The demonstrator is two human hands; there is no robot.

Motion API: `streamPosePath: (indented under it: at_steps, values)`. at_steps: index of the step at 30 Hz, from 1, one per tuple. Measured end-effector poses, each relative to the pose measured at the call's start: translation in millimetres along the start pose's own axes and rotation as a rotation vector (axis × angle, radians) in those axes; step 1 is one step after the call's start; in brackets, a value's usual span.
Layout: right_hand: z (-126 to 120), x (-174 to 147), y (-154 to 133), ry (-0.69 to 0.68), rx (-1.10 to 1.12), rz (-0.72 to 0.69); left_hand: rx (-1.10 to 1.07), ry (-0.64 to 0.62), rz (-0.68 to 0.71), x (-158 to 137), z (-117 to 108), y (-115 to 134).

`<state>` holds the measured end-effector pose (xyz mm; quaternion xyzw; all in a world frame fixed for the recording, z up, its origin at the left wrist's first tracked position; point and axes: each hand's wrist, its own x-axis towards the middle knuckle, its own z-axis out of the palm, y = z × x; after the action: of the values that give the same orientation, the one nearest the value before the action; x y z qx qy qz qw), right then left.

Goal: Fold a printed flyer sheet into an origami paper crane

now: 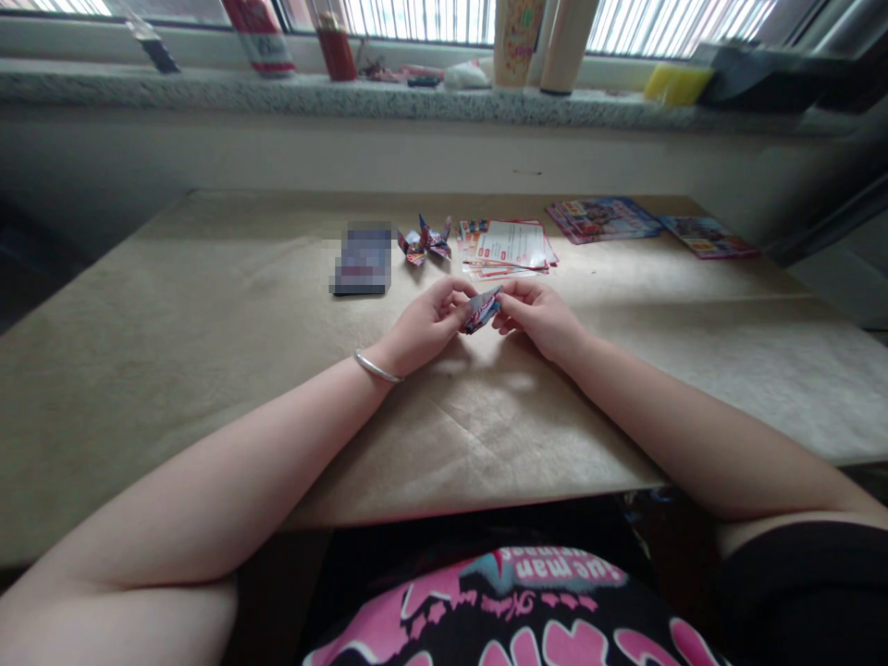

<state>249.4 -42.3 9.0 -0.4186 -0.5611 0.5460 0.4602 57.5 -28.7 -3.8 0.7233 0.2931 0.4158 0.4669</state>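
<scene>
Between my hands, just above the table, is a small piece of folded paper [484,311] with a grey-white, blue and red printed surface. My left hand [440,313], with a silver bangle at the wrist, pinches its left side between thumb and fingers. My right hand [537,314] has thumb and fingertips closed on its upper right corner. Just beyond my left hand stand two folded paper cranes [425,242] in similar printed paper. Past my right hand lies a loose stack of printed paper sheets [510,246].
The table [208,370] has a tan covering. A blurred-out dark rectangular object [364,259] lies left of the cranes. Colourful printed leaflets [607,219] are at the back right. Behind, a stone windowsill [388,100] carries a red can [260,37], a red cup [337,51] and tall cylinders [569,46].
</scene>
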Motion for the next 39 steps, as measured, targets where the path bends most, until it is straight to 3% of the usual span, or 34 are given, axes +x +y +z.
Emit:
streamPosePath:
  at_steps: [5, 10, 14, 24, 39]
  values:
    - [4.2, -2.1, 0.7, -0.028, 0.012, 0.023, 0.224, 0.036, 0.044, -1.2, 0.3, 2.0]
    - [8.5, -4.7, 2.0, 0.010, -0.018, -0.037, 0.491, 0.213, 0.118, -1.1, -0.2, 1.3]
    - [9.4, -5.3, 4.7, 0.028, -0.108, -0.112, 0.442, 0.110, 0.083, -1.0, 0.8, 3.9]
    - [5.9, -3.0, 8.0, 0.139, -0.216, -0.272, 0.331, 0.038, 0.050, -5.6, -2.0, 15.6]
    - [4.7, -3.4, 7.5, 0.103, -0.181, -0.225, 0.587, 0.152, 0.153, -6.6, -4.6, 8.2]
